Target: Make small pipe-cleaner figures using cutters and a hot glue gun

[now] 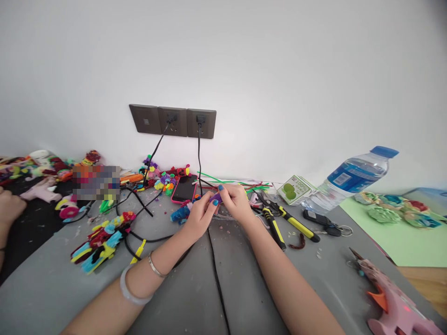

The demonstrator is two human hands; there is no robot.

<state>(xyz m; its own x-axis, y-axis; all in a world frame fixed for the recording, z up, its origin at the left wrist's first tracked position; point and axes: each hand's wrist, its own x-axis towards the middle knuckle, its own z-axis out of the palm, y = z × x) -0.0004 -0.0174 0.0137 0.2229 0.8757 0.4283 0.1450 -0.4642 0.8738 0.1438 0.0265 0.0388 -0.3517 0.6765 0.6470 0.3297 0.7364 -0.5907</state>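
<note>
Both my hands meet at the middle of the grey table (195,298), pinching a small purple fuzzy piece (215,198) between them. My left hand (199,216) is closed on its left end, two bracelets on that wrist. My right hand (235,201) is closed on its right end. A blue fuzzy piece (179,214) lies just left of my left hand. A phone in a pink case (184,189) lies flat behind my hands.
Yellow-handled pliers (279,221) and keys (326,225) lie right of my hands. A water bottle (349,179) lies tilted beside a small green-and-white box (295,188). A pink glue gun (398,304) sits at bottom right. Colourful craft figures (101,242) and black cables (214,274) spread left. Another person's hand (9,209) shows at far left.
</note>
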